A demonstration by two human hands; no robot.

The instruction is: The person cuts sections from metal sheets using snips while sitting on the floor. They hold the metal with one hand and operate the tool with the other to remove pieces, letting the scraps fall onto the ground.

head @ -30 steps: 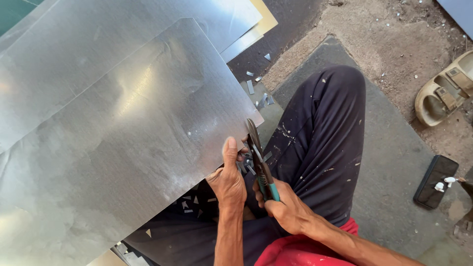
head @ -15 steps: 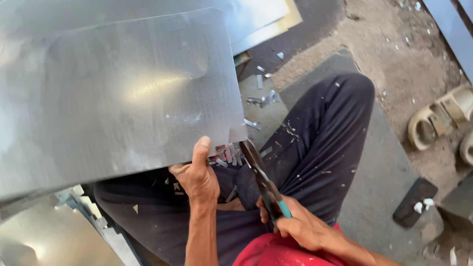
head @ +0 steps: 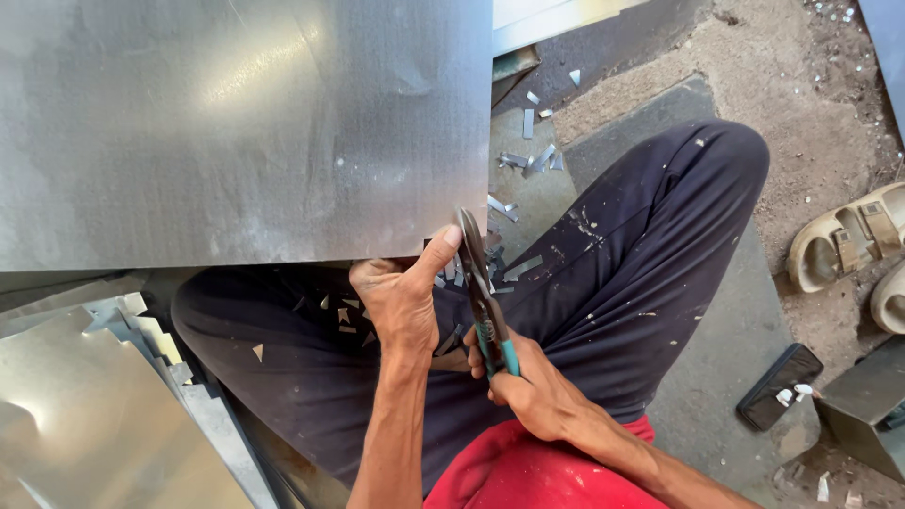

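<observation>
A large grey metal sheet (head: 245, 132) fills the upper left and rests over my lap. My left hand (head: 401, 297) grips its near edge close to the right corner, thumb raised along the edge. My right hand (head: 523, 382) is closed around the teal handles of tin snips (head: 479, 287). The snips' blades point up at the sheet's lower right corner, right beside my left thumb. My legs in dark paint-flecked trousers (head: 641, 245) are crossed beneath the sheet.
Small metal offcuts (head: 533, 155) litter the ground and my lap. More cut sheets (head: 104, 405) are stacked at lower left. Beige sandals (head: 848, 245), a black phone (head: 780, 386) and a metal box (head: 863, 405) lie on the right.
The sheet has swung so its near edge now runs level across the view. My left hand shifted right along that edge, and the snips came up to the corner.
</observation>
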